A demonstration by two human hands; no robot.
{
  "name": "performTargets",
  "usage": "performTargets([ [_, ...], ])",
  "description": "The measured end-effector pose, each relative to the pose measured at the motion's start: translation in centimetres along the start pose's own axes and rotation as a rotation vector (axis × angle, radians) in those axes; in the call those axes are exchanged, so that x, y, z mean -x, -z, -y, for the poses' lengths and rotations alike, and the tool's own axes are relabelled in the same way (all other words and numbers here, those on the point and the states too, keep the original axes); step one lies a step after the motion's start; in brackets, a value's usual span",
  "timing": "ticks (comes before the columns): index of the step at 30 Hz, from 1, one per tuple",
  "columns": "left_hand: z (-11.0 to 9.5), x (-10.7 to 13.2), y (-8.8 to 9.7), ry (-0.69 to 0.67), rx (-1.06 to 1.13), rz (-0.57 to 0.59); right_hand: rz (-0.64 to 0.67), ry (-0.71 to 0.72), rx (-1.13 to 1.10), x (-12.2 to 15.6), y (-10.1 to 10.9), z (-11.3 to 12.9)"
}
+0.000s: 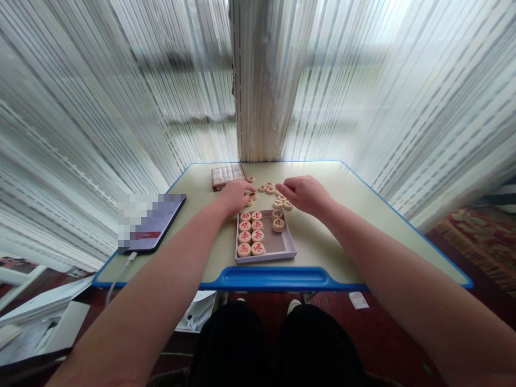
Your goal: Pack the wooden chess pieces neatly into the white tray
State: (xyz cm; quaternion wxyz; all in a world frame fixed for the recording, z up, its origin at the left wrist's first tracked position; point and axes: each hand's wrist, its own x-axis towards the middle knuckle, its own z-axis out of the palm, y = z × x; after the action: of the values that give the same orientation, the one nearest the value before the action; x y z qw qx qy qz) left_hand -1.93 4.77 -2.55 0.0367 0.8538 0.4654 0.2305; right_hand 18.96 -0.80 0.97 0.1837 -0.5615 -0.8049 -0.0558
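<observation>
Several round wooden Chinese chess pieces (270,190) with dark characters lie loose on the table between my hands. My left hand (235,196) rests palm down at the left of them, fingers apart, the tips touching or just over a few pieces (249,203). On the other side my right hand (305,193) is closed, its fingers curled under and the thumb pointing left beside more pieces (278,204). Whatever it holds is hidden. In front of me sits a shallow open box (293,251). Red-lettered pieces (244,237) fill its left side; dark-lettered ones (278,224) are at its upper right.
A box lid with printing (228,174) stands at the back left of the table (322,252). To the left lies a tablet (161,228) with a white charging cable (129,262). The table has a raised blue edge (274,277). Curtains (262,80) hang behind it.
</observation>
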Motion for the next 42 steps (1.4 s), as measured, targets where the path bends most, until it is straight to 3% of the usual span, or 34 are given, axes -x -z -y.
performTargets([
  [5,0.0,0.1,0.0,0.017,-0.023,0.061,0.067,0.002,0.003,-0.3,-0.9,-0.3],
  [12,-0.3,0.0,0.4,0.112,0.059,0.114,0.050,-0.012,0.003,-0.4,-0.8,-0.5],
  [23,0.7,0.0,-0.4,0.241,0.302,0.100,0.026,-0.031,0.002,-0.5,-1.0,-1.0],
  [27,0.7,0.0,-0.5,0.256,0.428,0.012,0.028,-0.019,-0.014,-0.4,-0.9,-0.9],
  [35,-0.9,-0.2,0.0,0.197,0.763,-0.182,-0.122,0.104,-0.173,-0.8,-1.4,-1.7],
  [37,-1.0,-0.1,0.2,0.185,0.759,-0.204,-0.065,0.124,-0.195,-0.7,-1.3,-1.6],
  [42,-1.0,0.0,0.4,0.184,0.727,-0.208,0.238,0.268,-0.415,0.1,0.4,-0.7],
])
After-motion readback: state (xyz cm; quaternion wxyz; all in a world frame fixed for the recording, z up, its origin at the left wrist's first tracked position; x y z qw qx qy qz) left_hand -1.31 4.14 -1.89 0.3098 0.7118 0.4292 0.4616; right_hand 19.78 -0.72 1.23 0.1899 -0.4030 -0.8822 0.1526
